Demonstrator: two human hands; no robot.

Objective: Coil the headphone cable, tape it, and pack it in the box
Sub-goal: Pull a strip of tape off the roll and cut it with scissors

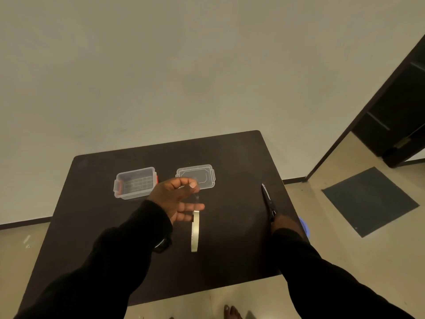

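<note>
Left hand (177, 199) raised, thumb and forefinger pinched, other fingers spread; right hand (286, 225) lower, closed.

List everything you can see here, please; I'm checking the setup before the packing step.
table: one, dark brown, centre.
box: one, clear with red latches, open, far left on table.
lid: one, clear, right of box.
tape roll: one, pale, on edge, table centre.
scissors: one, dark, right side.
mat: one, grey, floor at right.
left hand: pinching something small and blurred above the roll.
right hand: on scissors handles.
</note>
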